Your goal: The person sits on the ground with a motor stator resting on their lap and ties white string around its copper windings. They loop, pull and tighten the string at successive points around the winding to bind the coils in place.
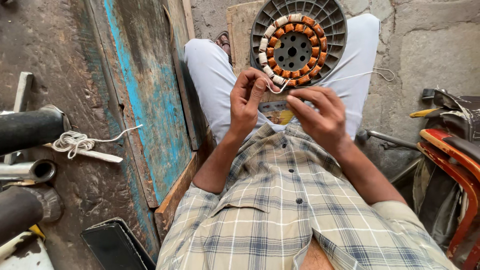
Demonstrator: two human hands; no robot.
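Observation:
A round grey motor stator [299, 39] with a ring of copper coils, several wrapped in white, leans on my lap between my knees. My left hand [248, 100] pinches a thin white string [350, 76] at the stator's lower edge. My right hand [318, 115] is close beside it, fingers curled around the same string, which loops off to the right over my leg. Both hands sit just below the coil ring.
A worn blue-painted wooden board [145, 95] stands at my left. A bundle of white string [74, 142] lies by metal pipes [30, 170] at the far left. A black flat object [112, 245] sits bottom left. A red metal frame [450, 165] is at right.

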